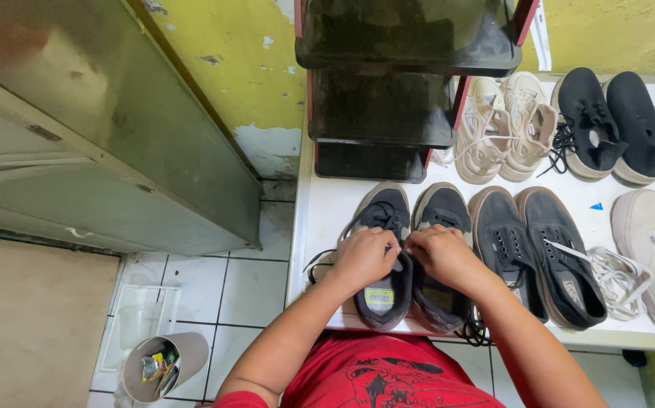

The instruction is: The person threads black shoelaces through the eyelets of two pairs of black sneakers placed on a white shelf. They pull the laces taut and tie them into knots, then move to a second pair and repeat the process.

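Note:
A pair of dark grey lace-up sneakers lies on a white table (326, 215), toes pointing away from me. My left hand (363, 257) is closed over the tongue and black laces of the left sneaker (382, 215). My right hand (441, 253) pinches the lace between the two shoes, resting over the right sneaker (442, 208). Both hands nearly touch at the fingertips. A black lace end trails off the left shoe toward the table's left edge.
A second dark grey pair (539, 249) with loose white laces lies to the right, then white shoes (652, 242). Beige sneakers (505, 125) and black sneakers (607, 125) sit behind. A black shoe rack (388, 91) stands at the back. A grey bin (162, 366) stands on the tiled floor.

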